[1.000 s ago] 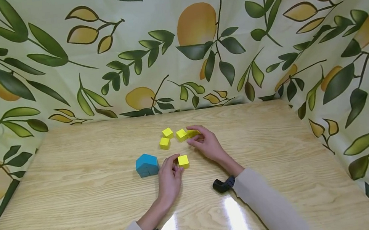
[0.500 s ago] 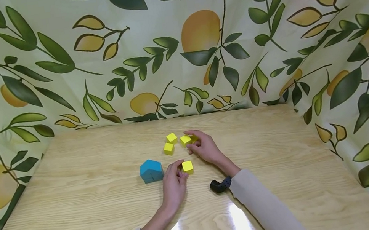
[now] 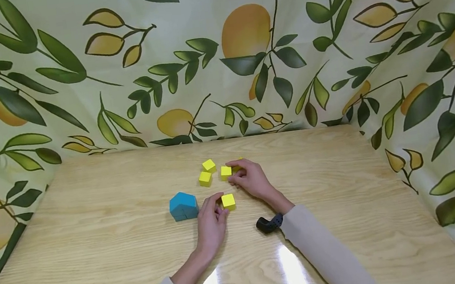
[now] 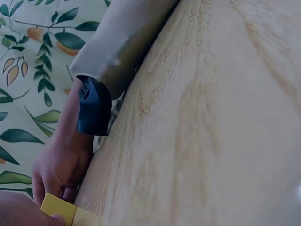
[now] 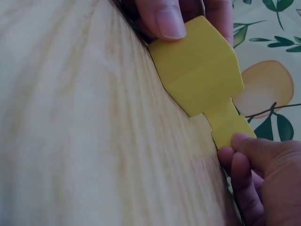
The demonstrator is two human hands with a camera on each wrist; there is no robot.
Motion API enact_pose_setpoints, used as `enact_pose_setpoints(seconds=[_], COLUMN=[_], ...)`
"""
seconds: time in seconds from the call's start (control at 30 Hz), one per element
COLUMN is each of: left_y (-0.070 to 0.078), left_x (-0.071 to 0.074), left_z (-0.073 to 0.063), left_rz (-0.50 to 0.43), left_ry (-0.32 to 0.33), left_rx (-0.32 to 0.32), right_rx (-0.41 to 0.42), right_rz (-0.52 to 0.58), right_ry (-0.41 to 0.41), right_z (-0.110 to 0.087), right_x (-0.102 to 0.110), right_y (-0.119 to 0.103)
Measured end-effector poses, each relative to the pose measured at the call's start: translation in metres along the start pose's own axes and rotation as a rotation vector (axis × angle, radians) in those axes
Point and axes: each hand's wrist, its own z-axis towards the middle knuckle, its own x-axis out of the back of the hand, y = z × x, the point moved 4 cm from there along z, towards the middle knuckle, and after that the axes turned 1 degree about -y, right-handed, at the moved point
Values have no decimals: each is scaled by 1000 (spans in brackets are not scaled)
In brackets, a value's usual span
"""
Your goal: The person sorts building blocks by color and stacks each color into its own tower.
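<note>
In the head view my left hand (image 3: 212, 226) pinches a yellow cube (image 3: 228, 202) on the table, thumb at its near side. Farther off, my right hand (image 3: 253, 179) holds another yellow block (image 3: 226, 173) between thumb and index finger. The right wrist view has that block (image 5: 197, 66) large under the right thumb (image 5: 170, 22), with the left hand (image 5: 277, 174) on its cube below. A further yellow block lies mostly hidden behind the right fingers. Two yellow cubes, a back one (image 3: 209, 165) and a front one (image 3: 205, 179), lie left of these.
A blue house-shaped block (image 3: 183, 206) with visible seams stands just left of the left hand. The wooden table (image 3: 106, 232) ends at a leaf-patterned cloth (image 3: 186, 85) behind and at the sides. Black wrist devices sit on both sleeves.
My right hand has shifted left from the rightmost yellow block to its neighbour, which has turned and slid slightly nearer. The left hand stays on its cube. The head view tilted a little.
</note>
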Motion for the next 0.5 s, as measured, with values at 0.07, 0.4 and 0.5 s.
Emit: enact_pose_setpoints(seconds=[0.07,0.4,0.5], left_y=[0,0,1], left_x=[0,1,3], left_z=[0,1,1], left_rz=[3,-2,-6], left_ry=[6,3,8], left_rx=[4,3,-3], right_rx=[22,18,6], right_rz=[-23,23,43], right_ry=[3,37,23], right_z=[0,-18,-23], right_x=[1,13,16], right_y=[-1,-4,-4])
